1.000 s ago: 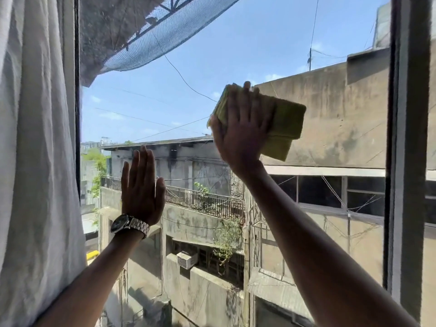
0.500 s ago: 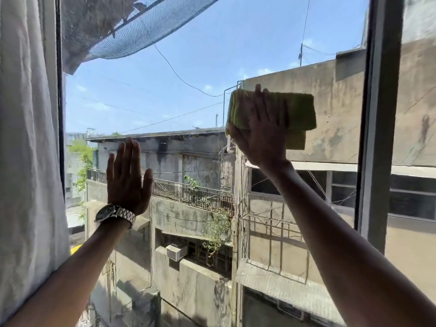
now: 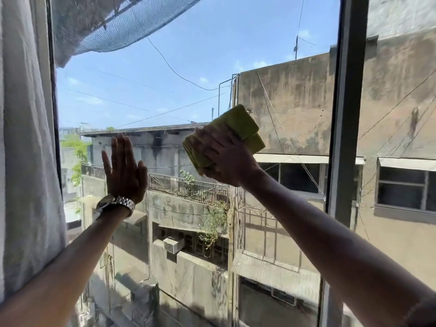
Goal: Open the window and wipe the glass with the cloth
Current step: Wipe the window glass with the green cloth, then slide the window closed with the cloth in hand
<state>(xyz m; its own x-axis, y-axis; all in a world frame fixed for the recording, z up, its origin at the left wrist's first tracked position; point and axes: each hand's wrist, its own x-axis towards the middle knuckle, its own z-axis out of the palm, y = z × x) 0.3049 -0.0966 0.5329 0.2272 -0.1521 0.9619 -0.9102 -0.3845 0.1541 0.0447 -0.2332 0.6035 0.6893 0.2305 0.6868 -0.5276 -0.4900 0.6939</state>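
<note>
Against the window glass (image 3: pixel 188 67), left of the dark frame post (image 3: pixel 346 114): right hand (image 3: pixel 226 159) presses a folded yellow-green cloth (image 3: pixel 236 131), fingers spread flat over it. Left hand (image 3: pixel 125 171), further from the post, flat and empty, fingers extended together, wristwatch (image 3: pixel 115 204) below. Bare glass above both hands. White curtain (image 3: pixel 26 138) at the far edge.

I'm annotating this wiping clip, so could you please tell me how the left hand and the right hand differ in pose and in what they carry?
1. The left hand is bare and open, fingers pointing up; the right hand presses a folded green cloth.
2. The left hand's wrist bears a metal wristwatch; the right hand's wrist is bare.
3. The left hand sits lower and nearer the curtain; the right hand is nearer the window frame.

Both are raised flat toward the glass.
</note>
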